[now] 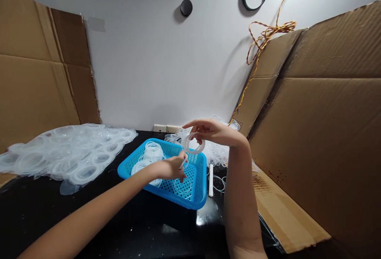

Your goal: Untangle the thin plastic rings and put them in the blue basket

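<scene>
My right hand (212, 130), bent down at the wrist, pinches several translucent white rings (186, 144) above the right back part of a blue plastic basket (125, 167). Lower and to the left, my left hand (172, 167) is over the basket with its fingers closed on a whitish translucent ring (185, 161), mostly hidden by the fingers. Inside the basket, bunched translucent rings (153, 151) are piled at the left. A few loose rings (182, 186) lie flat on its perforated floor below my left hand.
Bagged translucent rings (86, 151) cover the table's left side. Loose rings (217, 153) heap behind and right of the basket, near a white stick (211, 180). Cardboard walls (321, 120) flank the black table (125, 227). A yellow-brown twisted cord (244, 88) hangs at the right.
</scene>
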The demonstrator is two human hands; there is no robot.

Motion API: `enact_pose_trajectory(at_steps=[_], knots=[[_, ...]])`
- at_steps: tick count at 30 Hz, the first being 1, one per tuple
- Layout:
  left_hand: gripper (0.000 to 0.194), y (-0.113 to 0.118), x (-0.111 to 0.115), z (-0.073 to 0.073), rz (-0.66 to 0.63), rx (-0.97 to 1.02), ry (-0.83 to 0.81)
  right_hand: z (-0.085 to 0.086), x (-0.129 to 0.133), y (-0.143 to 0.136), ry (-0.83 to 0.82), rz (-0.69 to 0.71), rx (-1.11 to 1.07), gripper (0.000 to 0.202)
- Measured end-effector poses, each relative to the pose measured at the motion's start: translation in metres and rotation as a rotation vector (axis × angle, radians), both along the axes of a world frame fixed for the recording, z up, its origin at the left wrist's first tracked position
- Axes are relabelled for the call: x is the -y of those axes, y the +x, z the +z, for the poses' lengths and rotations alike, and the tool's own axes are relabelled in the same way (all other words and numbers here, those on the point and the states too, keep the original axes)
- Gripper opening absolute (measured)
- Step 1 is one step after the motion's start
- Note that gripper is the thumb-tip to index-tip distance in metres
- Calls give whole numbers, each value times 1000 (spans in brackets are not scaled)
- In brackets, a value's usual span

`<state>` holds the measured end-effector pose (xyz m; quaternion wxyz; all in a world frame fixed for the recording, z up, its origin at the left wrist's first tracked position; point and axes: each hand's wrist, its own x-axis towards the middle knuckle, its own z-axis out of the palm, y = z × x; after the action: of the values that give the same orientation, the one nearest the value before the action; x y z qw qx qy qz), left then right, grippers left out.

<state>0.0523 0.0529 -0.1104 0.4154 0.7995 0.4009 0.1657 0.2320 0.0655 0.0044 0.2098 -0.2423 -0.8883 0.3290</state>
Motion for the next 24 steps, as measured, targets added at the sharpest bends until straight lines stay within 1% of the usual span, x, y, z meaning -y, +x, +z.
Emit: enact_pose_trajectory(at_steps=[3,6,9,15,18,21,24], knots=[[35,13,7,-16,-41,-102,48,0,0,3,10,5,-9,32],[43,14,9,-23,-102,-194,67,0,0,4,6,3,-11,31],[48,13,10,-23,-150,-271,74,0,1,4,-6,-2,-5,32],[37,16,13,-19,-174,-349,107,0,0,1,-4,-49,17,33],[33,18,13,-19,-181,-352,98,-1,-1,1,-14,-50,28,34],[33,17,12,-19,-184,-337,74,-2,-2,2,-12,-56,45,35],[31,12,10,-12,-193,-282,28,-2,-5,4,-5,-76,74,36]])
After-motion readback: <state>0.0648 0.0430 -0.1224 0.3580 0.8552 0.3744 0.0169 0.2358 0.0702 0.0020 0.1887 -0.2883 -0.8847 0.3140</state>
